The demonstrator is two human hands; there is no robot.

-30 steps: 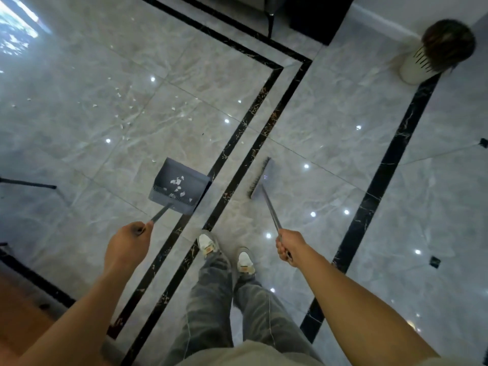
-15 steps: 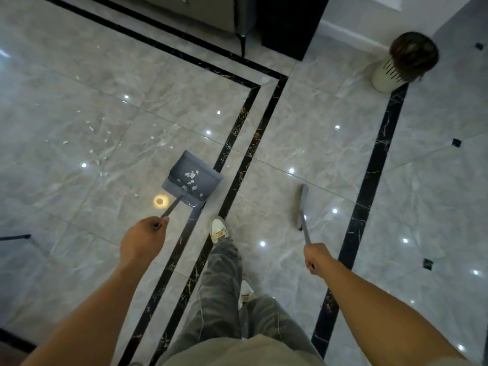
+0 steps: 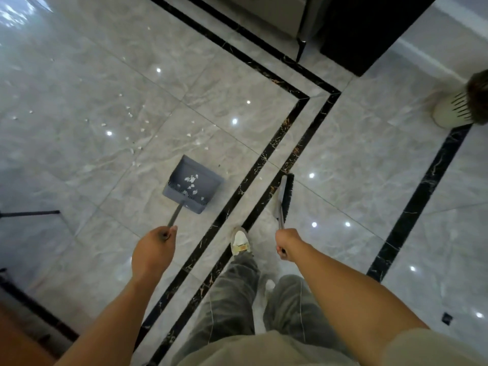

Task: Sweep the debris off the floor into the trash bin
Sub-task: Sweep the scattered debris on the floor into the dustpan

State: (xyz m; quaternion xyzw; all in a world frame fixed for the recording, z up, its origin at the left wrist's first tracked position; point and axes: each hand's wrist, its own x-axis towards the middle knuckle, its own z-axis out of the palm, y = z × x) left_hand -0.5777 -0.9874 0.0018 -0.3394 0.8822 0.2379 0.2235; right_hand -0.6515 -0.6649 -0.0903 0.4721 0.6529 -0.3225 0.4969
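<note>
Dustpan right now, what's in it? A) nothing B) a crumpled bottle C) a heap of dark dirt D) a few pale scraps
D: the grey dustpan held by the left hand carries a few pale scraps on its tray, with more scattered on the floor beyond it.

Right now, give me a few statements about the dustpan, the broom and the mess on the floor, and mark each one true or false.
1. The left hand holds the dustpan by its long handle. True.
2. The dustpan is empty. False: several white scraps lie inside it.
3. The right hand grips the broom. True.
4. All the debris has been picked up. False: white debris is scattered on the floor tiles beyond the dustpan.
5. The trash bin stands right next to the dustpan. False: it is far off at the right edge of the view.
</note>
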